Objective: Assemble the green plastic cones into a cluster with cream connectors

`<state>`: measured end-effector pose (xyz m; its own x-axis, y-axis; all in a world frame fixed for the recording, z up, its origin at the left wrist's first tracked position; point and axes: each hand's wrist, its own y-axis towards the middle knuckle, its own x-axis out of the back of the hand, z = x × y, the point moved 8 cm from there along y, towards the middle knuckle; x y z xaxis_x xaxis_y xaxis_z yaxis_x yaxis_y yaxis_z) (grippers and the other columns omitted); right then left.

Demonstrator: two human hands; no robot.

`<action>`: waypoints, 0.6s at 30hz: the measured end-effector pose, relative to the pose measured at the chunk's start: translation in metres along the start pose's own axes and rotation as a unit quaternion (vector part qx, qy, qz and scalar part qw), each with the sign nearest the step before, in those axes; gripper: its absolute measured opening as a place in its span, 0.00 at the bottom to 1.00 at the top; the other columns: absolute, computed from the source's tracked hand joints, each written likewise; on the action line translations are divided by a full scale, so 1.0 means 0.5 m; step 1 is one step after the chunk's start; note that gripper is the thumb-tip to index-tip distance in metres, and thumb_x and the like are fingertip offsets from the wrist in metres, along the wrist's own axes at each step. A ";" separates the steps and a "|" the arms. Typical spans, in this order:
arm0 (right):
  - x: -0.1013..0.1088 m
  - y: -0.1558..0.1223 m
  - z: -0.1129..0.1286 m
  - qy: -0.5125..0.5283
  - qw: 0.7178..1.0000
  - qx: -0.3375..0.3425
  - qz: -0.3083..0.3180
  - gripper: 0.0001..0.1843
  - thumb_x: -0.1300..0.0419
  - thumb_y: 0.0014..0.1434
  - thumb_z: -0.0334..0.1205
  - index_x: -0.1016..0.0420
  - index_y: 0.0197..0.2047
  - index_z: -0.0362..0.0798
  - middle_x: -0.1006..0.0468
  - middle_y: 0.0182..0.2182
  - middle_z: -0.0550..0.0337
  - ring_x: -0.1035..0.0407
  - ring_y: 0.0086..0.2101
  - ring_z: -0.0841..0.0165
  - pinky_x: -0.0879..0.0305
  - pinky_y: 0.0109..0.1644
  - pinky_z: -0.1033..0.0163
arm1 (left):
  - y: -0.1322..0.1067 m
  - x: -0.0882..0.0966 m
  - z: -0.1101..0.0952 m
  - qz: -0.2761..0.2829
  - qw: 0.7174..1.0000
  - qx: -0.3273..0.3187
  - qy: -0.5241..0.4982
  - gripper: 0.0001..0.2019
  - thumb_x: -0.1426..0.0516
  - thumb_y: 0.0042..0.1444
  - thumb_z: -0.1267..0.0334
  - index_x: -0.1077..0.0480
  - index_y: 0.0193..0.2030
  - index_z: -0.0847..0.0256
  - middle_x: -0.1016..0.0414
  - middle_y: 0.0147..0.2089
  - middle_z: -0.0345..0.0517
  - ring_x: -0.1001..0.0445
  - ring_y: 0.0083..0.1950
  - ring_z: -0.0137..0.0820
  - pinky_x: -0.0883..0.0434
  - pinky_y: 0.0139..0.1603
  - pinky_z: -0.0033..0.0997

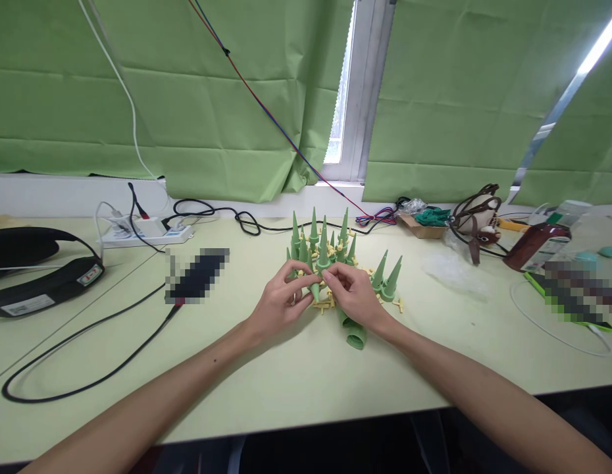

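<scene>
My left hand (285,296) is closed around a green plastic cone (314,291), its tip pointing down toward the table. Close against it, my right hand (353,289) has thumb and fingers pinched together at the cone's wide end; whatever sits between those fingertips is too small to make out. Behind both hands stands a cluster of upright green cones (324,240) with small yellow pieces among them. Loose yellow T-shaped pieces (322,307) lie under my hands. Two more cones (392,280) stand right of my right hand. Below its wrist lies a hollow green part (356,338), open end showing.
At left are a black strap-like device (44,289), a power strip (145,230) and a phone (200,275) with a looped black cable. To the right lie clear plastic wrap (457,273), a cardboard box (422,227), a brown bottle (537,243) and a green-edged phone (567,303).
</scene>
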<state>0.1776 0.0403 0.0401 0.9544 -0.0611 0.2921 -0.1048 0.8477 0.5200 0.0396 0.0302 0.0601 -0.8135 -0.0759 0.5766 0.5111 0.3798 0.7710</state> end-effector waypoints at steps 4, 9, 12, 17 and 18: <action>0.002 0.000 0.001 0.009 1.000 0.000 -0.007 0.15 0.45 0.66 0.46 0.33 0.29 0.47 0.40 0.19 0.68 0.46 0.20 0.75 0.50 0.23 0.67 | 0.000 -0.003 0.014 0.004 0.998 0.057 -0.013 0.13 0.44 0.59 0.73 0.30 0.49 0.58 0.34 0.49 0.47 0.37 0.24 0.15 0.33 0.25 0.21; 0.015 0.001 0.001 0.031 0.999 -0.005 -0.036 0.15 0.44 0.66 0.47 0.32 0.31 0.47 0.38 0.20 0.67 0.45 0.20 0.75 0.49 0.23 0.66 | -0.007 -0.005 0.046 -0.003 0.982 0.178 -0.054 0.13 0.42 0.59 0.64 0.39 0.49 0.59 0.32 0.44 0.43 0.35 0.23 0.18 0.37 0.22 0.21; 0.022 0.000 -0.001 0.042 0.998 -0.005 -0.055 0.15 0.44 0.66 0.47 0.31 0.32 0.47 0.38 0.20 0.67 0.45 0.20 0.75 0.49 0.23 0.67 | -0.008 -0.006 0.057 -0.001 0.972 0.225 -0.068 0.09 0.44 0.62 0.58 0.36 0.42 0.60 0.31 0.34 0.39 0.38 0.22 0.20 0.39 0.23 0.22; 0.019 0.000 0.005 0.056 0.997 0.007 -0.044 0.14 0.44 0.66 0.48 0.30 0.34 0.47 0.39 0.21 0.68 0.47 0.20 0.75 0.50 0.22 0.66 | -0.011 -0.024 0.065 0.057 0.952 0.281 -0.110 0.23 0.52 0.67 0.50 0.33 0.26 0.63 0.38 0.19 0.37 0.40 0.22 0.23 0.40 0.25 0.25; 0.016 -0.001 0.007 0.057 0.998 0.010 -0.036 0.14 0.44 0.66 0.47 0.30 0.34 0.47 0.39 0.21 0.68 0.47 0.20 0.75 0.50 0.22 0.67 | -0.014 -0.030 0.067 0.072 0.944 0.295 -0.129 0.24 0.53 0.67 0.49 0.33 0.26 0.63 0.39 0.17 0.37 0.40 0.21 0.24 0.40 0.25 0.25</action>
<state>0.1842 0.0376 0.0452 0.9851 -0.0599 0.1613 -0.0400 0.8321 0.5532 0.0390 0.0599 0.0369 -0.8270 0.2133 0.5202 0.4391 0.8229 0.3607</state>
